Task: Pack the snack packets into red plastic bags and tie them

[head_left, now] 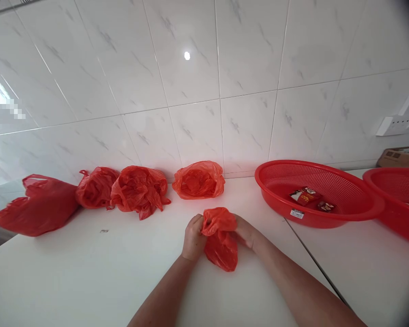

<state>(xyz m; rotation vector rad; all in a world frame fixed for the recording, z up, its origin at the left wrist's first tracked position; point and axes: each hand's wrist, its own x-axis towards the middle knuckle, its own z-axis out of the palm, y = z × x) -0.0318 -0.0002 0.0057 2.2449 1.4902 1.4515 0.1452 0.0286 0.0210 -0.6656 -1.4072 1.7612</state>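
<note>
- Nearest, over the white tabletop (88, 277), a thin, translucent red plastic bag (222, 250) is between the two bare hands, its top bunched and its lower part drooping loosely; no contents can be made out, and its opening looks only partly worked out.
- The left hand (192, 237) is closed around the bag's gathered edge.
- The right hand (245, 232) meets the opposite edge; its fingers are hidden by the plastic, so I cannot tell whether they grip.
- Farther right, a round red perforated plastic basket (276, 204) still contains small dark-and-red printed packets (305, 196), apparently not yet bagged.
- Beside it is a second red plastic basket (391, 206), cut off by the view's edge, its contents barely visible.
- Farther left, a bulging red handled bag (51, 209) and two crumpled-mouthed red bags (139, 193) look already set aside; whether they are filled is unclear.
- Near the tiled wall, one squat red bag with a spread mouth (199, 181) seems opened and ready.
</note>
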